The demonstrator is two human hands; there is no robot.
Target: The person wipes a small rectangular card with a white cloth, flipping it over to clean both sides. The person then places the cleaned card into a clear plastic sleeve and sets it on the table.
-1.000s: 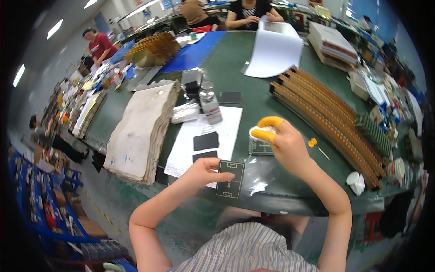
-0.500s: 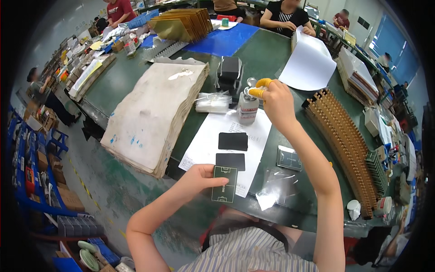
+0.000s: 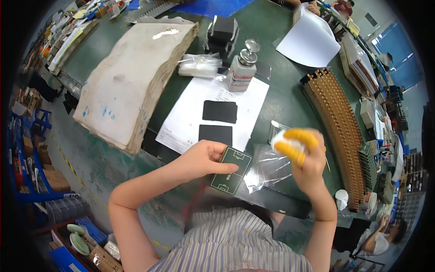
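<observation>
My left hand (image 3: 201,159) pinches a dark green card (image 3: 232,174) printed with light football-pitch lines, tilted over the table's near edge. Yellow finger cots cover fingers of my right hand (image 3: 309,161), which is closed around a white wad (image 3: 277,139), blurred by motion. Beyond my hands stands a white dispenser bottle (image 3: 241,75) with a metal pump top. Two stacks of black cards, the farther stack (image 3: 219,111) and the nearer stack (image 3: 215,134), lie on a printed paper sheet (image 3: 181,119). Beside my right hand are clear plastic sleeves (image 3: 267,170) and another pitch-patterned piece (image 3: 274,128), partly hidden.
A thick, worn pad of sheets (image 3: 131,81) fills the left of the table. Clear bags (image 3: 199,66) and a black block (image 3: 223,31) stand farther back. To the right curves a long brown slotted rack (image 3: 337,131), with a small white jar (image 3: 341,198) near its end.
My right hand has left the bottle's top and come nearer, to the right of the card. The green card has tilted clockwise in my left hand. The view has tipped downward.
</observation>
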